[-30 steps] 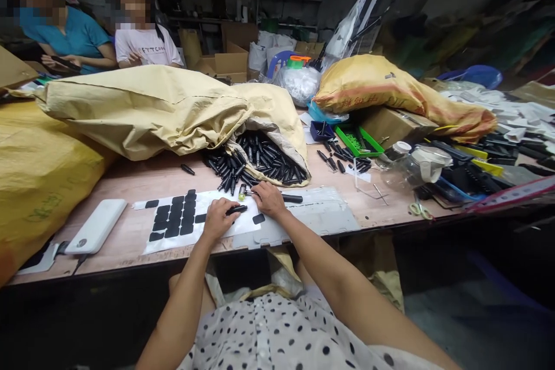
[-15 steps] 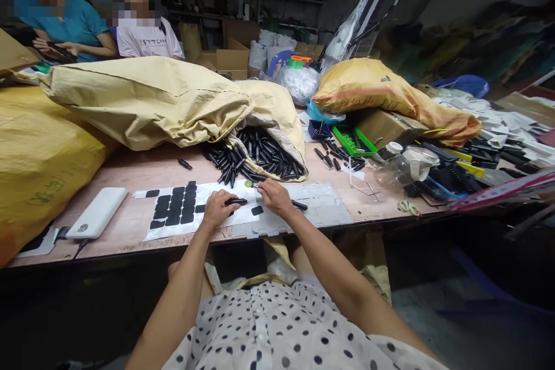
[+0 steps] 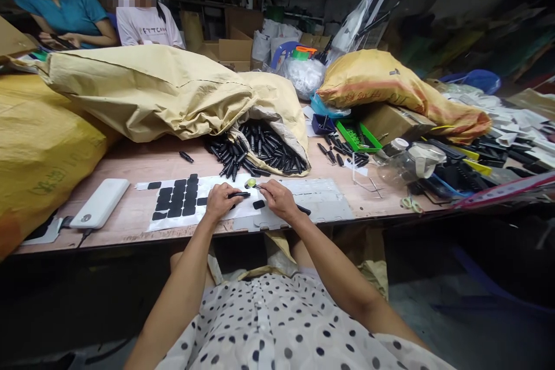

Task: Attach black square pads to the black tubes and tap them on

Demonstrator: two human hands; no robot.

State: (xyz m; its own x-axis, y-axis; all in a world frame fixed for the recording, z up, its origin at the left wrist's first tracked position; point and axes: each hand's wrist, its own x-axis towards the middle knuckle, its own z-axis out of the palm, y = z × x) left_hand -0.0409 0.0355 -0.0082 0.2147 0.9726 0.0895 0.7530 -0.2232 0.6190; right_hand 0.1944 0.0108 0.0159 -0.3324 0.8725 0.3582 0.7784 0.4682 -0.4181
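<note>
My left hand (image 3: 219, 201) is closed round a slim black pen-shaped part (image 3: 239, 194), which points right over the white sheet (image 3: 208, 211). In my right hand (image 3: 278, 199) is a thin tool (image 3: 259, 187) with a metal front end; a black handle (image 3: 303, 209) sticks out behind the hand. Close to the tool's tip shows a small yellow-green round thing (image 3: 250, 183); whether they touch I cannot tell. Rows of black rounded patches (image 3: 177, 199) lie on the sheet left of my hands, and a single black patch (image 3: 259, 204) lies between them.
Behind my hands, a beige sack (image 3: 299, 121) spills many black pen-shaped parts (image 3: 264, 144). A white power bank (image 3: 100, 203) lies left. Toward the right are a green tray (image 3: 376, 144), a clear jar (image 3: 401, 172) and scissors (image 3: 411, 204). Two people sit across the table.
The view has tilted slightly. Against the table, the black part, the tool and the yellow-green thing have shifted a little toward me. Both hands keep their hold.
</note>
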